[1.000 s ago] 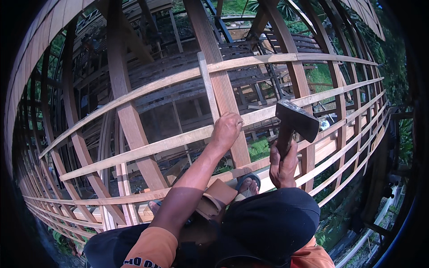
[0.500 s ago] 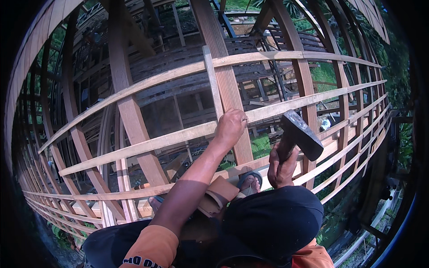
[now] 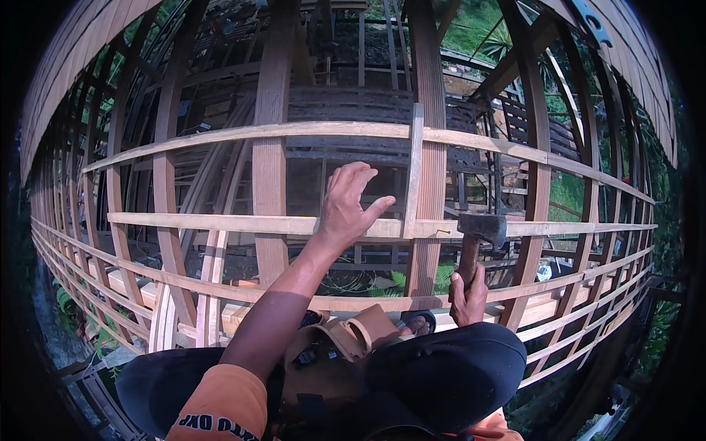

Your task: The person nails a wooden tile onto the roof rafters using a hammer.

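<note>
My right hand (image 3: 468, 296) is closed round the handle of a hammer (image 3: 483, 229). The hammer head is just right of a nail (image 3: 443, 233) that sticks out of a pale batten (image 3: 294, 223). My left hand (image 3: 349, 202) is open over that batten, fingers and thumb apart, holding nothing. Between the two hands a short wooden stick (image 3: 414, 169) spans from the upper batten (image 3: 338, 129) to the one with the nail, beside a thick rafter (image 3: 427, 81).
Lower battens (image 3: 390, 302) cross the rafters near my knees. A brown tool pouch (image 3: 323, 349) lies between my legs. Gaps in the frame show timber and ground far below. Wooden shingles (image 3: 640, 66) with a blue tool (image 3: 590, 22) show at upper right.
My left hand has left the spot beside the stick's lower end, moved left and opened. A nail now shows in the batten. The hammer is nearer the batten, and the view has turned.
</note>
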Demonstrator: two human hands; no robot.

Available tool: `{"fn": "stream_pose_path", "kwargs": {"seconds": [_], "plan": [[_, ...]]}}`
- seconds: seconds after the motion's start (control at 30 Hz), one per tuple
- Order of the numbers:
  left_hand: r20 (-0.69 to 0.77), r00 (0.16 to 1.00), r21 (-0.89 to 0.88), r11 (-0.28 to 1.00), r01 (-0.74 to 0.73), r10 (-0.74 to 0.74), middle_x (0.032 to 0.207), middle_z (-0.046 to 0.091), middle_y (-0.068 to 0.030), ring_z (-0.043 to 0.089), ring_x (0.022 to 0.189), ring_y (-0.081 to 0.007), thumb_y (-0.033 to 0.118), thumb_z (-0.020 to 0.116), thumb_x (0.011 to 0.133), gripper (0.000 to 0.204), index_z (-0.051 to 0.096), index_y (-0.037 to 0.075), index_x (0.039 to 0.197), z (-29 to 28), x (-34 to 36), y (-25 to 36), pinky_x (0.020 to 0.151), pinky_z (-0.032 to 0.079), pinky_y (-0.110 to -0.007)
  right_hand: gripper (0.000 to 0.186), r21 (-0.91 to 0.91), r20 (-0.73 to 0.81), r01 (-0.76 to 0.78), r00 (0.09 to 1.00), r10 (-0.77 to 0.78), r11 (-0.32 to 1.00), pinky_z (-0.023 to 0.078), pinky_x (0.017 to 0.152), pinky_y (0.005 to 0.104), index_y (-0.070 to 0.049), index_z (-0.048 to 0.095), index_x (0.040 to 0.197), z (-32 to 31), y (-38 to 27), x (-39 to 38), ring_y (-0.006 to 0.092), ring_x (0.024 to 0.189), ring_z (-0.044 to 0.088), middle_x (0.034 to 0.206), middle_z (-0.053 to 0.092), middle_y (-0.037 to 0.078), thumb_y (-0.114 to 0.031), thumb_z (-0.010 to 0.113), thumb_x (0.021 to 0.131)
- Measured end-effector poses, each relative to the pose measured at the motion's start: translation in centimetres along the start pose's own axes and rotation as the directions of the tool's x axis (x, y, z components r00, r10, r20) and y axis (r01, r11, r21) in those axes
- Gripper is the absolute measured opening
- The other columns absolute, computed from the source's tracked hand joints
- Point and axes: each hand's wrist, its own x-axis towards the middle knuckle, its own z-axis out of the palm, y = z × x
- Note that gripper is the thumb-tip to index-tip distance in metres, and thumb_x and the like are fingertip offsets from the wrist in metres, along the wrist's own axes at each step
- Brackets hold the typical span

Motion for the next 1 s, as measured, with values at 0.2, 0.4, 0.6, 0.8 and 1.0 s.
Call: {"fn": "stream_pose_path", "kwargs": {"seconds": [0.2,0.4,0.6,0.8,1.0], "plan": [[-0.680,-0.103,-0.605,0.476,0.639,-0.726,0.125,0.049,-0.0215,0.051,0.120,-0.0355,0.051,0.050,0.101,0.064,0.045,-0.008,0.126,-13.6,-7.4,-12.1,0.101,0.044,-0.049,0.032,0.041,0.178,0.167,0.969,-0.172,0.985,0.046,0.053,0.0301,0.001,0.052,0.118,-1.5,-8.3,8.4,0.0119,0.060,0.056,0.073,0.059,0.007,-0.019,0.064,0.096],[-0.212,-0.191,-0.975,0.195,0.104,-0.958,0.150,0.034,-0.0276,0.045,0.135,-0.0374,0.068,0.052,0.092,0.100,0.023,-0.009,0.150,-11.5,-8.9,-14.7,0.111,0.041,-0.053,0.045,-0.275,0.115,0.337,0.941,-0.317,0.900,0.051,0.062,0.0412,0.000,0.051,0.101,-0.9,-14.7,17.9,0.0266,0.066,0.065,0.074,0.064,0.015,-0.031,0.079,0.084],[-0.072,0.056,-0.997,0.071,-0.031,-0.996,0.108,0.064,-0.0196,0.067,0.102,-0.0300,0.078,0.041,0.089,0.091,0.046,-0.005,0.128,-10.2,-9.7,-18.3,0.092,0.057,-0.043,0.057,-0.442,0.107,0.332,0.942,-0.319,0.833,0.051,0.067,0.0439,-0.001,0.053,0.102,3.8,-14.1,20.6,0.0327,0.074,0.067,0.080,0.066,0.020,-0.041,0.085,0.077],[-0.057,0.087,-0.998,0.054,-0.038,-0.995,0.104,0.064,-0.0192,0.066,0.096,-0.0291,0.077,0.041,0.090,0.086,0.053,-0.003,0.119,-10.0,-10.6,-19.1,0.087,0.057,-0.043,0.065,-0.525,0.111,0.201,0.980,-0.167,0.827,0.052,0.070,0.0471,0.001,0.049,0.102,7.4,-13.1,20.3,0.0387,0.082,0.069,0.085,0.066,0.026,-0.043,0.086,0.074],[-0.101,0.099,-0.994,0.097,-0.046,-0.990,0.098,0.061,-0.0161,0.064,0.095,-0.0278,0.075,0.042,0.090,0.080,0.056,-0.001,0.110,-10.1,-10.2,-19.0,0.089,0.056,-0.043,0.059,-0.556,0.064,0.185,0.981,-0.180,0.810,0.052,0.073,0.0470,0.002,0.046,0.105,7.9,-12.3,20.3,0.0427,0.085,0.068,0.088,0.066,0.027,-0.031,0.084,0.076]]}}
